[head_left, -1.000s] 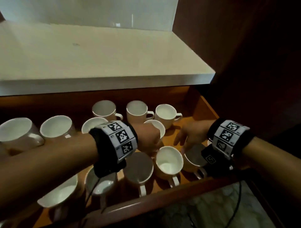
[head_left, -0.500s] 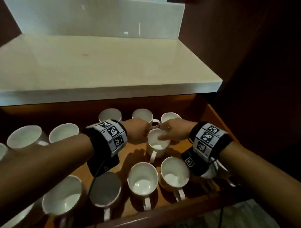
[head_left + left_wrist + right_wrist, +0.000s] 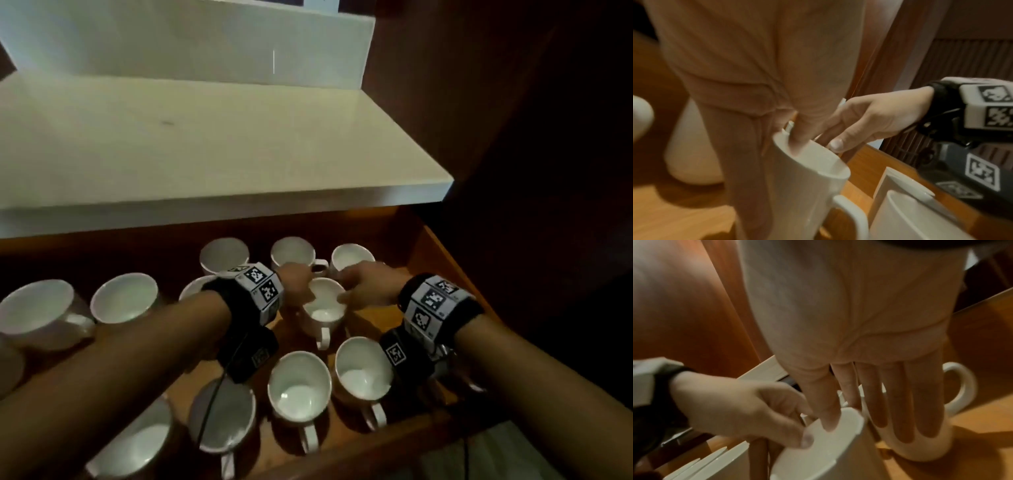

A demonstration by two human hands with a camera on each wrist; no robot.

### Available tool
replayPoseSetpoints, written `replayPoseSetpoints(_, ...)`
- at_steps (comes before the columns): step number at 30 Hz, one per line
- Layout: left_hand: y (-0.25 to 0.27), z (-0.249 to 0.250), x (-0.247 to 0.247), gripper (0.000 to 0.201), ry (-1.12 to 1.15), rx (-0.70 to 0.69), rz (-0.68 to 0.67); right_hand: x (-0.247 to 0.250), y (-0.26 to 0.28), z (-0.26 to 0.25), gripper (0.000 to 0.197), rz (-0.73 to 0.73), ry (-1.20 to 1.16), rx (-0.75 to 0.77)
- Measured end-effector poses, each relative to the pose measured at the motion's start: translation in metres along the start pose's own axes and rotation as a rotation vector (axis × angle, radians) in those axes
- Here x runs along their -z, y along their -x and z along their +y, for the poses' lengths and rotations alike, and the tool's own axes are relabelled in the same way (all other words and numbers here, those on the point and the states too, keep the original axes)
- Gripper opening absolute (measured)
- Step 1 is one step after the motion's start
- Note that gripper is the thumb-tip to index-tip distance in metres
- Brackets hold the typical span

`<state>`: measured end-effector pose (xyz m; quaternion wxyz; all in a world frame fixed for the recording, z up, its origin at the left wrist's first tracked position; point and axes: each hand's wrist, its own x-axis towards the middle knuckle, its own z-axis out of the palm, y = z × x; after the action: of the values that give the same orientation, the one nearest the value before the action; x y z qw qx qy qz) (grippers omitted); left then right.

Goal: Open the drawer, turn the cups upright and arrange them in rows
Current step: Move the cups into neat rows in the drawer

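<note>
An open wooden drawer (image 3: 442,260) holds several white cups, all mouth up. Both hands meet on one upright cup (image 3: 323,305) in the middle, its handle toward me. My left hand (image 3: 303,284) pinches the cup's left rim; in the left wrist view its thumb (image 3: 799,142) dips inside the cup (image 3: 812,186). My right hand (image 3: 349,291) pinches the right rim; in the right wrist view its thumb (image 3: 828,418) is inside the cup (image 3: 828,451) and the fingers (image 3: 900,402) run down outside. Three cups (image 3: 293,251) stand behind.
A white countertop (image 3: 205,154) overhangs the drawer's back. Two cups (image 3: 299,387) (image 3: 361,370) stand just in front of the held one, more at the left (image 3: 125,298). The drawer's front rail (image 3: 376,448) is near me; a dark panel rises at the right.
My right hand left the front right cup and moved to the middle cup, joining the left hand there. Both have stayed on that cup for the last half second.
</note>
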<state>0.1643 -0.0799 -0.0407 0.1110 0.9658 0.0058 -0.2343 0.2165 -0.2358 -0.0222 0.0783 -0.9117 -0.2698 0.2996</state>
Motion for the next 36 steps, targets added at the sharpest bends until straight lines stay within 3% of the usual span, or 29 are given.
replayPoseSetpoints(5,-0.014,0.018,0.003,0.022,-0.09,0.047,0.032,0.014,0.007,0.025,0.035,-0.071,0.086,0.066)
replayPoseSetpoints(8,-0.026,0.031,0.007,0.031,-0.101,0.086,0.051,0.031,0.008,0.042,0.035,-0.095,0.114,0.121)
replayPoseSetpoints(11,-0.04,0.048,0.008,0.029,-0.036,0.123,0.062,0.049,0.007,0.069,0.036,-0.06,0.172,0.146)
replayPoseSetpoints(18,-0.054,0.084,0.005,0.038,0.06,0.188,0.083,0.074,0.008,0.103,0.053,-0.022,0.203,0.186)
replayPoseSetpoints(25,-0.074,0.11,-0.001,0.025,0.059,0.213,0.059,0.059,-0.003,0.112,0.061,-0.154,0.119,0.159)
replayPoseSetpoints(29,-0.08,0.121,-0.001,0.021,0.093,0.228,0.066,0.053,-0.003,0.123,0.081,-0.181,0.098,0.151)
replayPoseSetpoints(31,-0.082,0.128,0.001,0.016,0.113,0.237,0.066,0.054,-0.003,0.128,0.086,-0.173,0.113,0.142)
replayPoseSetpoints(36,-0.089,0.143,0.001,0.031,0.205,0.243,0.096,0.057,-0.007,0.138,0.085,-0.072,0.265,0.126)
